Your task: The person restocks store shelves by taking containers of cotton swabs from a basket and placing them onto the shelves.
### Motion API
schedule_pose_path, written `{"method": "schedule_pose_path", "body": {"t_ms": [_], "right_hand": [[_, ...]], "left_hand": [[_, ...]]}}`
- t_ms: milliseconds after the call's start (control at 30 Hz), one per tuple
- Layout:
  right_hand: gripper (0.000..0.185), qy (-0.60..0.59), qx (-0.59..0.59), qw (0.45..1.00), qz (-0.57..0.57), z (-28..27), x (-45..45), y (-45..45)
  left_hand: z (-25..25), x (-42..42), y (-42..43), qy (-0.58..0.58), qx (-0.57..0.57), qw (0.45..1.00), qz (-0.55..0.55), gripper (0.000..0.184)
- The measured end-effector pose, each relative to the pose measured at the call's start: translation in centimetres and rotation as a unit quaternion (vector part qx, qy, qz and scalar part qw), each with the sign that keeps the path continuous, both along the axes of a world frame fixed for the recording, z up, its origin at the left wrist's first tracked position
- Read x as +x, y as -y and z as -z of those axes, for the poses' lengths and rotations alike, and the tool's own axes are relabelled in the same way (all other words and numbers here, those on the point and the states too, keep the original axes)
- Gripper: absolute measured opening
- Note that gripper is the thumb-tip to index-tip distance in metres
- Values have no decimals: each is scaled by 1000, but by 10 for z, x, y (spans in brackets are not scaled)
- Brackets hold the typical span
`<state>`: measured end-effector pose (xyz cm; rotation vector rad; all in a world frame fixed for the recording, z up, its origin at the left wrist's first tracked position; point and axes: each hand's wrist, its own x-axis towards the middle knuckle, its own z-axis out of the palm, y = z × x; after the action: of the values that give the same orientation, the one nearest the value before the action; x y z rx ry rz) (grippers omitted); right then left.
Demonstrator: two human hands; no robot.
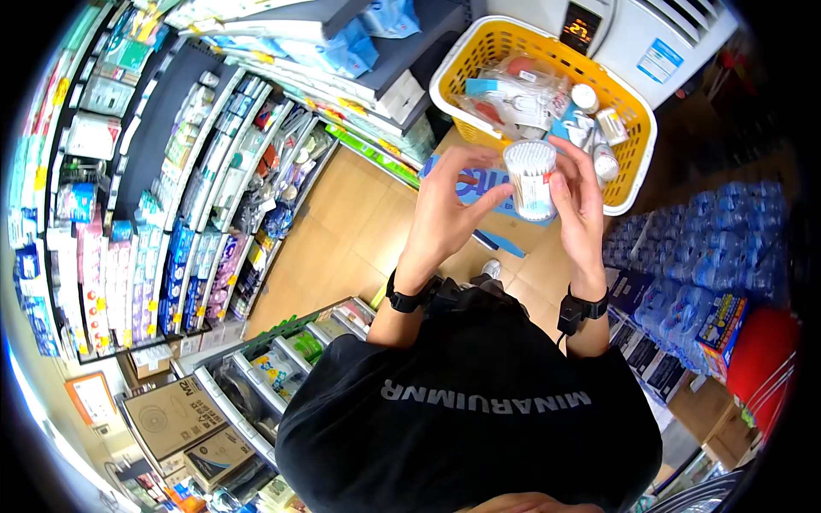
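Observation:
A clear round tub of cotton swabs (532, 190) is held up in front of me, its white swab tips showing at the top. My right hand (579, 201) grips it from the right, thumb on the near side and fingers behind. My left hand (453, 192) is curled at its left side, with the thumb and fingertips against the tub. Just beyond stands a yellow basket (634, 141) with a white rim. Inside it lie clear-wrapped packs (522, 101), a white-capped container (585, 97) and other small goods.
Stocked shelves (184, 184) curve along the left, and more shelving (376, 73) stands ahead. A white appliance (658, 51) showing 27 is behind the basket. Bottled water packs (710, 231) are stacked right. Cartons (175, 419) sit at lower left, beside a low shelf (274, 368).

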<state>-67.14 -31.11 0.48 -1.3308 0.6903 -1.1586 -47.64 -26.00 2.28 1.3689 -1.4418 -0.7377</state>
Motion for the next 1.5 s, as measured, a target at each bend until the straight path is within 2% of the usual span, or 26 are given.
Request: {"method": "schedule_pose_path", "body": {"t_ms": [33, 100, 133, 267, 467, 633, 700, 767, 833, 867, 900, 967, 1000, 1067, 1300, 1500], "right_hand": [[42, -1, -2, 1000, -9, -2, 8, -2], [38, 6, 7, 1000, -24, -7, 27, -7], [32, 7, 10, 1000, -25, -5, 38, -9], [28, -9, 51, 995, -82, -7, 82, -18], [18, -21, -9, 985, -171, -25, 173, -44], [19, -44, -1, 963, -266, -22, 249, -70], [20, -11, 8, 957, -289, -26, 281, -85], [24, -16, 5, 948, -318, -24, 308, -97], [28, 31, 28, 941, -337, -24, 335, -112], [39, 34, 35, 934, -355, -19, 345, -116], [39, 32, 32, 930, -365, -17, 359, -122], [49, 106, 5, 926, -362, -15, 382, -131], [59, 107, 28, 921, -372, -16, 389, -133], [61, 101, 23, 915, -390, -18, 405, -142], [68, 74, 15, 918, -390, -13, 441, -150], [77, 93, 4, 921, -377, -10, 473, -127]], "left_hand": [[-2, 6, -4, -1, -2, 1000, -9, 43], [-10, 21, -15, 47, -77, 995, -32, 56], [-10, 31, -21, 27, -70, 997, -19, 61], [-5, 80, -46, 29, -90, 995, 4, 66], [-2, 154, -100, -14, -91, 996, -19, 65], [8, 216, -150, -94, -95, 989, -56, 65], [14, 240, -170, -118, -105, 984, -84, 67], [21, 262, -190, -142, -114, 977, -114, 68], [27, 282, -205, -205, -127, 960, -145, 69], [29, 291, -212, -210, -136, 955, -156, 70], [28, 299, -218, -210, -141, 953, -165, 70], [27, 313, -228, -242, -182, 932, -201, 72], [26, 320, -234, -243, -185, 929, -208, 72], [25, 331, -244, -306, -178, 905, -236, 75], [29, 355, -250, -297, -180, 894, -284, 76], [30, 377, -227, -187, -173, 903, -346, 70]]}}
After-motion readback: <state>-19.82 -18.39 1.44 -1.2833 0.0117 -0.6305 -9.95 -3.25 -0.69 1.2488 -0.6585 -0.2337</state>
